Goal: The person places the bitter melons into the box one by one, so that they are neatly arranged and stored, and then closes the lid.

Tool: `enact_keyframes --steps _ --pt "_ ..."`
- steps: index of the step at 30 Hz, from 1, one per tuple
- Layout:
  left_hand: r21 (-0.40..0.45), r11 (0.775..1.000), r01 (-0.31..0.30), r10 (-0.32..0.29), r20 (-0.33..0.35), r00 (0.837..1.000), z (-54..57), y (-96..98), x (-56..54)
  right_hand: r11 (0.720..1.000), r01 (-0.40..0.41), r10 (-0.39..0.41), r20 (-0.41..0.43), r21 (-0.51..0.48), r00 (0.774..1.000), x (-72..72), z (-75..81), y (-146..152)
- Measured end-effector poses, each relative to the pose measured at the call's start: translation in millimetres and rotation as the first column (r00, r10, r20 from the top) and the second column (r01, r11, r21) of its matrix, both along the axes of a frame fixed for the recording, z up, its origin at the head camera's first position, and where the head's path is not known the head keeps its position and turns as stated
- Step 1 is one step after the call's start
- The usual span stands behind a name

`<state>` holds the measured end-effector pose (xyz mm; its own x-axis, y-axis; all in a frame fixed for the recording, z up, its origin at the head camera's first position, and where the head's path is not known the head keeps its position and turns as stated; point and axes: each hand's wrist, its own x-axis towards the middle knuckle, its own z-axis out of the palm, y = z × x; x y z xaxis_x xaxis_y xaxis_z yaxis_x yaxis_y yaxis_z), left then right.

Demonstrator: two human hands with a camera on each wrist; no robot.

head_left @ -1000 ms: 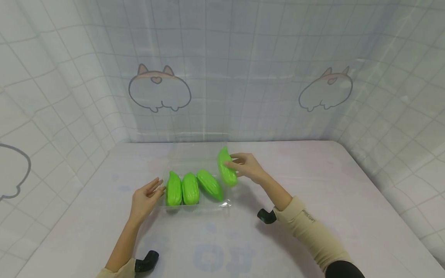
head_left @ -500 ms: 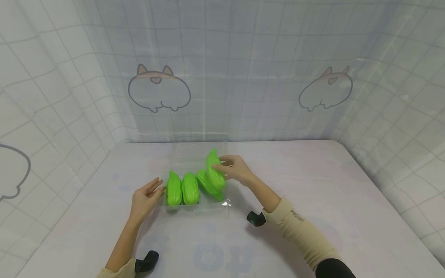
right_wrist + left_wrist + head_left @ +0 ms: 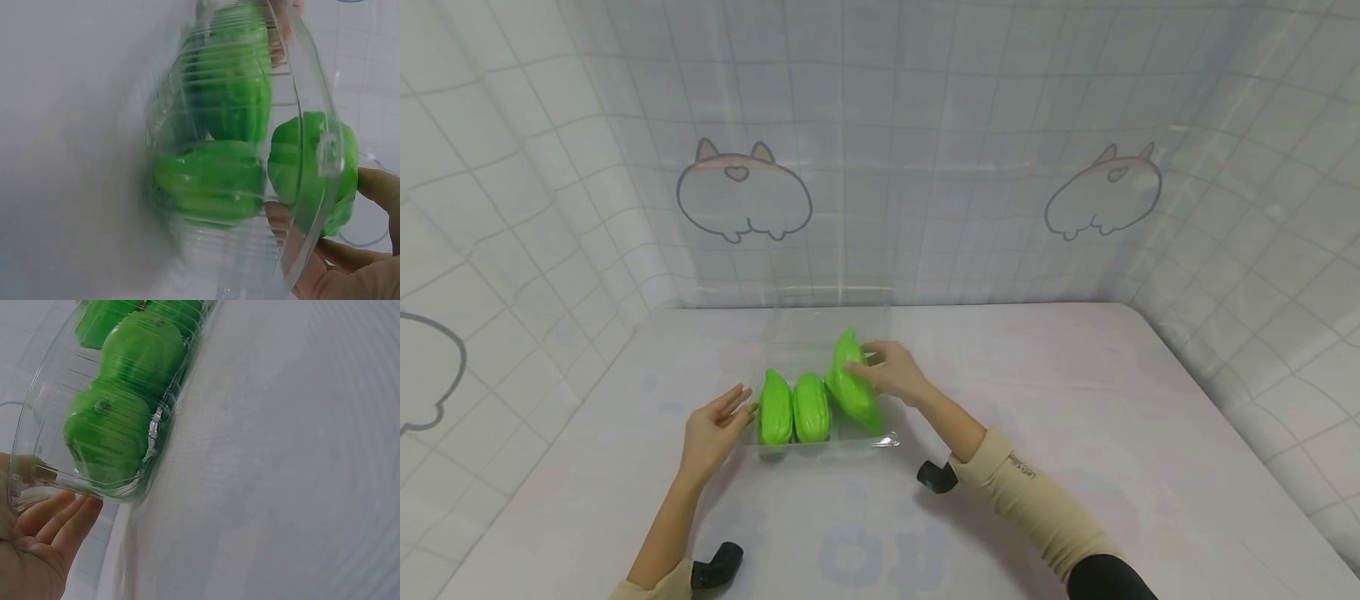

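A clear plastic clamshell box (image 3: pixel 883 439) lies on the table with its lid (image 3: pixel 808 329) folded back. Inside sit green ribbed toy vegetables, shaped like bitter melons, the left one (image 3: pixel 775 408) and middle one (image 3: pixel 811 408) side by side. My right hand (image 3: pixel 891 371) pinches another green toy vegetable (image 3: pixel 850 367) over the box's right part. It hides most of the one beneath; in the right wrist view the held vegetable (image 3: pixel 347 162) is at rim height. My left hand (image 3: pixel 709 429) rests its nearly straight fingertips (image 3: pixel 90 506) against the box's left end.
A pale patterned cloth covers the table (image 3: pixel 1037 375). White grid-patterned curtains (image 3: pixel 910 167) enclose the back and both sides. Dark wrist-camera mounts (image 3: pixel 717 565) stick out beside the forearms.
My right hand has carried the held green toy vegetable left and slightly down, from beside the box's right edge to above the right-hand vegetable. The left hand and box stay still.
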<state>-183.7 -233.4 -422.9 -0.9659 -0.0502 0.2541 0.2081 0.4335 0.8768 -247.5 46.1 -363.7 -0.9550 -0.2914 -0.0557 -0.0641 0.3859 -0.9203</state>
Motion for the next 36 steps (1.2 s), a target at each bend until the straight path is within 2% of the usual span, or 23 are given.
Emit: enact_keyframes --steps 5,10,13,16,23,27,32,36 --pt "0.002 1.000 0.001 -0.001 -0.003 1.000 -1.1 -0.7 -0.1 1.000 0.007 -0.007 -0.004 0.022 1.000 0.5 -0.7 -2.5" --pt "0.000 1.000 -0.002 0.002 -0.008 1.000 -2.1 -1.0 -0.3 0.996 0.038 -0.030 -0.097 0.082 0.995 1.5 0.3 -2.3" --pt "-0.004 1.000 -0.008 0.008 0.002 1.000 -2.5 -0.5 -0.3 0.994 0.041 -0.030 -0.113 0.097 0.993 1.4 -0.2 -2.4" --pt "-0.001 1.000 -0.009 0.009 0.010 1.000 -2.5 0.0 0.1 0.996 0.034 -0.028 -0.078 0.083 0.997 1.7 -1.2 -2.9" --pt "-0.005 1.000 -0.007 0.007 0.013 1.000 -1.3 0.9 1.8 0.998 -0.017 0.020 0.037 -0.067 0.999 3.7 -2.2 -2.9" --pt "-0.008 1.000 -0.008 0.008 0.017 1.000 -0.9 1.4 2.0 0.998 -0.007 0.010 0.049 -0.061 0.999 5.6 -2.1 -2.2" --pt "-0.008 1.000 -0.012 0.012 0.017 1.000 0.0 2.0 2.7 0.995 0.056 -0.051 -0.059 0.080 0.997 10.3 -0.7 0.6" --pt "-0.005 1.000 -0.016 0.016 0.019 1.000 0.8 2.3 2.8 0.970 0.101 -0.056 -0.200 0.223 0.978 15.2 0.1 3.1"
